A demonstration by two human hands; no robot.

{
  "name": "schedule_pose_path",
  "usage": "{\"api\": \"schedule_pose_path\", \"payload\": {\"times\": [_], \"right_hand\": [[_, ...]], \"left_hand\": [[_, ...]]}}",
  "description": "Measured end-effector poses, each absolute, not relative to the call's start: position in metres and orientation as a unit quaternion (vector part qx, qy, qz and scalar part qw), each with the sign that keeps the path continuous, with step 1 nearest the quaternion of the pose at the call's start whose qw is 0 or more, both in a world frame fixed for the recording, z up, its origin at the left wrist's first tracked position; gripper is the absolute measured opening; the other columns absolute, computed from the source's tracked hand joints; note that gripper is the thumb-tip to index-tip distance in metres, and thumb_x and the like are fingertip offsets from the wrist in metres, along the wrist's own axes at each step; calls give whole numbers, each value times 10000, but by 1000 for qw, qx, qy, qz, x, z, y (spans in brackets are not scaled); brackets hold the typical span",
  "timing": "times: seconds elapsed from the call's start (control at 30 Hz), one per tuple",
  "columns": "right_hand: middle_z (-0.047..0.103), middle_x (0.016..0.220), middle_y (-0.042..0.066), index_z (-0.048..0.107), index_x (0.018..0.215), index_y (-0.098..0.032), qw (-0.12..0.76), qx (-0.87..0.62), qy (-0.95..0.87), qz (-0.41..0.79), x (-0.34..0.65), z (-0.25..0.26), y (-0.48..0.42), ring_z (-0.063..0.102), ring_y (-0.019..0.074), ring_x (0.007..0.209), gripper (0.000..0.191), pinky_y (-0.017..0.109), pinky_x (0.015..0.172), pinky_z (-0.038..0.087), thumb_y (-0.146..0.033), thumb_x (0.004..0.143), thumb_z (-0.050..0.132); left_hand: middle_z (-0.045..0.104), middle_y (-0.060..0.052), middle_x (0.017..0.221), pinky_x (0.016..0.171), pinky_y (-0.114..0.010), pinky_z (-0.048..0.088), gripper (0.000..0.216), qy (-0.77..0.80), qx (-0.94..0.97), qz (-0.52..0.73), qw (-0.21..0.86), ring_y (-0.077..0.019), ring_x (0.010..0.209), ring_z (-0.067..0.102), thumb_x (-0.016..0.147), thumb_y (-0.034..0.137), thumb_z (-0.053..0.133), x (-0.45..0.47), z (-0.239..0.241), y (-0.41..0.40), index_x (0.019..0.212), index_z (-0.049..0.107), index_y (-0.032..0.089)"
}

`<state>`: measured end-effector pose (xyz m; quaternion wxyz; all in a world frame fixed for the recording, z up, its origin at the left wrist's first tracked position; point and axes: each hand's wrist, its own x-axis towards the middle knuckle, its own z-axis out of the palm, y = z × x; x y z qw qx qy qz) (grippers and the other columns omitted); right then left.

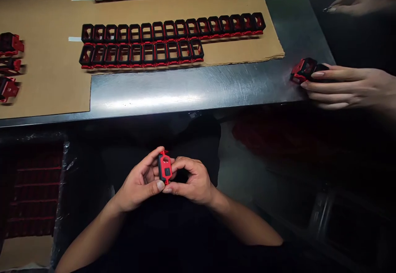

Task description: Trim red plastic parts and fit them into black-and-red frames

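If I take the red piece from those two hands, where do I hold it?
Come from above and pinch the top end of the red piece by its narrow sides. That end sticks up clear of the left hand and the right hand, whose fingers wrap around the rest, so it's probably the easiest part to reach.

A steel table (192, 93), a brown cardboard sheet (52, 91) on it, three rows of black-and-red frames (173, 29) lined up across the cardboard, loose frames (9, 66) near its left edge, a plastic-wrapped red stack (34, 190) below the table at left
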<state>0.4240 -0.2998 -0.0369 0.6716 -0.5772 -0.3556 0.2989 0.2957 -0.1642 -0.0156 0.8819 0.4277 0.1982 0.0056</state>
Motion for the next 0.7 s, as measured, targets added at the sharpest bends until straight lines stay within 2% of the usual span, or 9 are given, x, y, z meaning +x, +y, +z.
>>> {"api": "schedule_pose_path", "payload": {"times": [0.13, 0.33, 0.53, 0.7], "right_hand": [[698, 728, -10, 687, 857, -206, 667, -576, -361, 305, 424, -37, -300, 644, 130, 639, 294, 247, 652, 541, -327, 700, 905], [678, 751, -12, 692, 902, -211, 656, -578, -351, 335, 426, -37, -301, 619, 121, 654, 304, 233, 651, 529, -294, 699, 903], [683, 780, -10, 694, 933, -217, 662, -570, -335, 353, 426, -35, -303, 616, 126, 675, 330, 256, 680, 535, -252, 682, 905], [686, 814, 9, 703, 984, -203, 682, -517, -269, 443, 429, -32, -304, 624, 130, 697, 240, 270, 685, 531, -290, 791, 816]], "left_hand": [[653, -109, 1338, 1000, -428, 572, 671, 203, 434, 15, 878, -272, 1122, 710, 830, 208, 779, 292, -17, -165, 1428, 532, 385], [656, -77, 1336, 986, -375, 578, 670, 202, 443, 16, 873, -249, 1133, 708, 843, 202, 767, 293, -20, -164, 1421, 520, 435], [663, -75, 1331, 1003, -366, 566, 666, 190, 445, 15, 875, -239, 1140, 705, 848, 199, 760, 296, -20, -164, 1427, 516, 421], [646, -87, 1355, 1001, -355, 558, 695, 186, 483, 17, 855, -249, 1183, 680, 861, 215, 744, 293, -22, -163, 1469, 467, 406]]}}
